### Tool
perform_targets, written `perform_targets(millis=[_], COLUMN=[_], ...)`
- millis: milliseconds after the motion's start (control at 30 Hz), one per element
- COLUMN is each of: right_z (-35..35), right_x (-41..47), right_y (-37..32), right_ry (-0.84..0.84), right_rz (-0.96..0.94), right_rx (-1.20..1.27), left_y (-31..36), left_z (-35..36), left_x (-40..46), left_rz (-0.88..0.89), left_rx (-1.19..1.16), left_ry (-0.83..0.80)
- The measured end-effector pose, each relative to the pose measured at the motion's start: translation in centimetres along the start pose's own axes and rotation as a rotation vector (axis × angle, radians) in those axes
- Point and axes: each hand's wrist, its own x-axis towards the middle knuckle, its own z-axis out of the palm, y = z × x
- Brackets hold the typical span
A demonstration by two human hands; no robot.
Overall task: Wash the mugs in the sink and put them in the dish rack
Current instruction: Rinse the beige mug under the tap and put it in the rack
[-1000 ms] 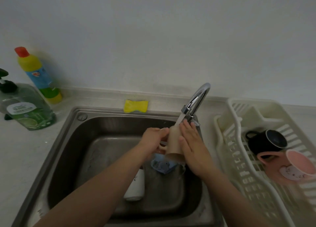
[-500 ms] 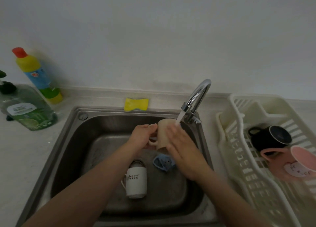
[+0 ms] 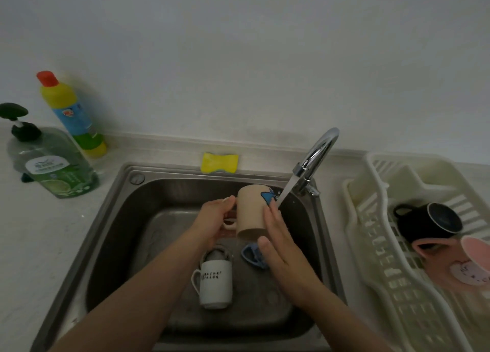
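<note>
I hold a beige mug (image 3: pixel 250 211) with a blue print upside down over the steel sink (image 3: pixel 116 213). My left hand (image 3: pixel 212 219) grips its handle. My right hand (image 3: pixel 278 240) lies flat against the mug's right side with straight fingers, and water from the tap (image 3: pixel 315 155) runs onto them. A white mug (image 3: pixel 216 282) with dark lettering lies on its side on the sink floor. A blue mug (image 3: pixel 252 255) lies beside it, partly hidden by my right hand. A black mug (image 3: pixel 427 220) and a pink mug (image 3: pixel 461 264) lie in the cream dish rack (image 3: pixel 384 285).
A yellow sponge (image 3: pixel 219 162) sits on the ledge behind the sink. A green soap pump bottle (image 3: pixel 50 163) and a yellow bottle with a red cap (image 3: pixel 71 115) stand on the counter at the left. The rack fills the counter at the right.
The beige mug has risen and shifted left of the water stream, its blue print now facing me. My right hand has slid down its side. The view has shifted.
</note>
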Motion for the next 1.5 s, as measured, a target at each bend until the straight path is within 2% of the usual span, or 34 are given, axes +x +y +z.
perform_targets(millis=[133, 200, 300, 467, 567, 633, 733, 767, 900, 933, 1033, 1167, 1300, 1400, 1500], right_z=[-1.9, -1.7, -0.5, -2.6, -0.6, -0.6, -2.2, -2.1, -0.3, -0.5, -2.2, -2.7, -3.2, -3.5, -4.1], right_x=[2.5, 1.8, -0.6, 3.0, 0.0, -0.3, 2.0, 1.9, -0.8, -0.3, 2.3, 2.7, 4.0, 5.2, 5.9], right_y=[0.7, 0.2, 0.4, 1.0, 0.3, 0.8, 0.4, 0.2, -0.5, -0.2, -0.3, 0.3, 1.1, 1.5, 0.7], right_ry=[0.124, 0.126, 0.036, 0.118, 0.012, 0.016, 0.100, 0.107, 0.025, 0.058, 0.224, 0.242, 0.272, 0.240, 0.182], right_rz=[0.213, 0.112, -0.038, 0.097, -0.016, -0.064, 0.153, 0.164, -0.014, -0.003, 0.202, 0.255, 0.338, 0.414, 0.498], right_rx=[0.105, -0.024, -0.260, -0.257, -0.373, -0.321, -0.016, 0.038, -0.140, -0.123, 0.141, 0.222, 0.377, 0.345, 0.477], left_y=[-0.1, 0.4, 0.7, 0.0, 0.2, 0.1, 0.2, 0.4, 1.1, 1.1, 0.9, 1.3, 1.2, 1.1, 1.2], left_z=[1.6, 2.2, 2.1, 3.0, 2.4, 1.8, 1.7, 1.7, 1.3, 1.5, 2.7, 3.2, 2.9, 1.6, 0.1], left_x=[-0.3, -0.2, 0.0, -0.4, -0.2, -0.2, -0.6, -0.7, -0.2, -0.4, -0.9, -1.0, -1.7, -2.0, -2.4], left_rz=[0.016, 0.028, 0.025, 0.020, -0.006, -0.009, 0.002, 0.010, 0.042, 0.051, 0.070, 0.079, 0.148, 0.329, 0.484], left_rx=[0.063, 0.056, 0.067, 0.115, 0.057, 0.039, 0.032, 0.036, 0.061, 0.074, 0.062, 0.087, 0.281, 0.511, 0.760], left_ry=[0.011, 0.015, 0.018, -0.008, 0.011, -0.006, -0.009, -0.001, 0.005, -0.007, -0.017, -0.066, -0.088, -0.133, -0.229])
